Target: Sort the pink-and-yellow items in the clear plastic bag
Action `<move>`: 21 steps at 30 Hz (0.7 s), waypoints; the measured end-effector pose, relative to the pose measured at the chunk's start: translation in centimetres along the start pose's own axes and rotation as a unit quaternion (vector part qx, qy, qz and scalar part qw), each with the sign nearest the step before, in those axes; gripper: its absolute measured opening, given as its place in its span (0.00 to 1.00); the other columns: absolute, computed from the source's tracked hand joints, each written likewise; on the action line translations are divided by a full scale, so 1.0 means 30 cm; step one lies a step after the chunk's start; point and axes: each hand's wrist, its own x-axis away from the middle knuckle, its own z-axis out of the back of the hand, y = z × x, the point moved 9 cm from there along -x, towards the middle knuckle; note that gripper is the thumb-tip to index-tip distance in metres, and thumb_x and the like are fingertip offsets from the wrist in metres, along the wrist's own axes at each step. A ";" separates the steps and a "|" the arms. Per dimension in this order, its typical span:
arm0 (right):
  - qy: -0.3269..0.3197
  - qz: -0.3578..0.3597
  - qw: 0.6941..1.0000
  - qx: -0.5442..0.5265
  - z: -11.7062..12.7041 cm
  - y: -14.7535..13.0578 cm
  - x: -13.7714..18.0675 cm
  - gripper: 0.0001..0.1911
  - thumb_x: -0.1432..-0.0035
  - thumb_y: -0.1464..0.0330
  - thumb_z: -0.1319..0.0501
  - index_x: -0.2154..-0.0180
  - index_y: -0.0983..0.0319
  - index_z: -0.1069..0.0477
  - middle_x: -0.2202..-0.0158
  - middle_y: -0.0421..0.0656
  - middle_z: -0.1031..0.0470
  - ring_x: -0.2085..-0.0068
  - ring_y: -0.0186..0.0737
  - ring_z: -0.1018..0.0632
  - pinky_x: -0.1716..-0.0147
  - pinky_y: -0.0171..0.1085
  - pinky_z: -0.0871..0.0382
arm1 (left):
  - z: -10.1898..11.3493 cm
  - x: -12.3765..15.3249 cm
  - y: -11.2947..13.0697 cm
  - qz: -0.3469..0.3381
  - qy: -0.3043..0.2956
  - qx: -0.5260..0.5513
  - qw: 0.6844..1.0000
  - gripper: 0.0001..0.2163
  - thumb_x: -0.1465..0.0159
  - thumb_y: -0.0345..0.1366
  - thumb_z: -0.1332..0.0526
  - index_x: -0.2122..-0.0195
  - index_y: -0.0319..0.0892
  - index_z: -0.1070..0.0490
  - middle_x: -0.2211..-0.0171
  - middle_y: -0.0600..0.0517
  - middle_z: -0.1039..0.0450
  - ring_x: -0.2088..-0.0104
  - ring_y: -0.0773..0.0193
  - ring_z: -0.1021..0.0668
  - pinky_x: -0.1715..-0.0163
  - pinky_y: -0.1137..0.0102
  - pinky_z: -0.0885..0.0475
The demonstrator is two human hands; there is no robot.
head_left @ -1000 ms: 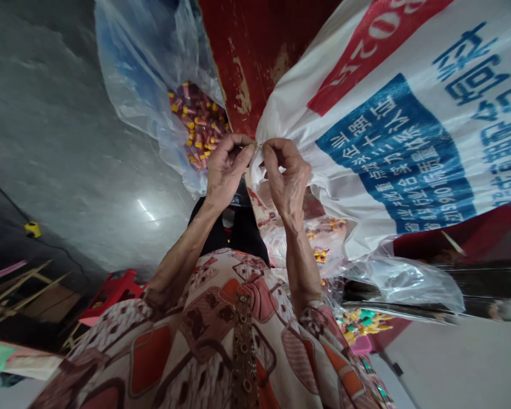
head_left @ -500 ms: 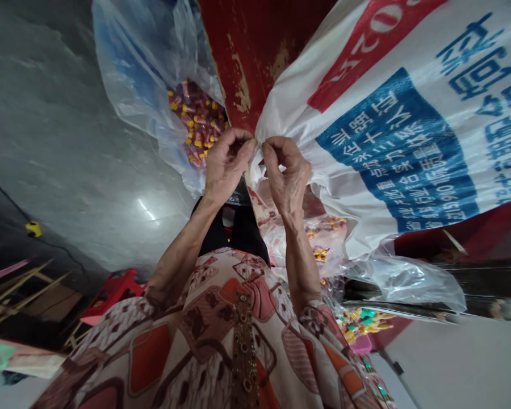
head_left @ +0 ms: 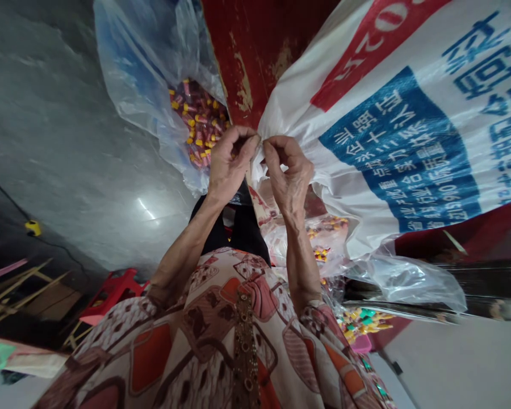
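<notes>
Far left, a red plastic stool (head_left: pixel 111 292) sits low on the grey floor (head_left: pixel 68 142). Moving in, a clear plastic bag (head_left: pixel 153 74) lies open, full of small pink and yellow pieces (head_left: pixel 198 125). Now the left hand (head_left: pixel 229 165), fingers pinched tight on the gathered corner of the white woven sack (head_left: pixel 366 130). Right beside it, almost touching, the right hand (head_left: pixel 289 176) nips the same corner between thumb and forefinger. The sack hangs up ahead and spreads away to the right, blue and red print across it, against a worn red panel (head_left: pixel 255 51). Beneath it, another clear bag (head_left: pixel 404 278) bulges.
</notes>
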 end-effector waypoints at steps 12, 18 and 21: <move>-0.050 -0.017 0.998 -0.016 -0.027 0.048 0.013 0.18 0.25 0.47 0.37 0.43 0.46 0.24 0.57 0.43 0.15 0.57 0.54 0.16 0.57 0.52 0.17 | 0.021 0.027 0.000 0.022 0.034 0.078 0.996 0.12 0.25 0.49 0.27 0.60 0.50 0.23 0.67 0.56 0.26 0.68 0.66 0.25 0.62 0.65 0.28; -0.043 -0.022 0.999 -0.009 -0.023 0.031 0.015 0.16 0.25 0.49 0.37 0.44 0.47 0.24 0.56 0.43 0.16 0.56 0.54 0.16 0.52 0.54 0.16 | 0.052 0.024 0.008 0.007 0.086 0.085 0.993 0.22 0.36 0.62 0.22 0.61 0.50 0.23 0.70 0.57 0.28 0.70 0.65 0.29 0.66 0.64 0.32; -0.042 -0.028 0.999 -0.010 -0.021 0.022 0.016 0.15 0.25 0.49 0.37 0.44 0.47 0.24 0.55 0.43 0.15 0.57 0.53 0.16 0.50 0.54 0.16 | 0.057 0.028 0.028 0.005 0.094 0.094 0.991 0.20 0.35 0.60 0.22 0.61 0.50 0.22 0.70 0.56 0.29 0.70 0.65 0.31 0.66 0.64 0.35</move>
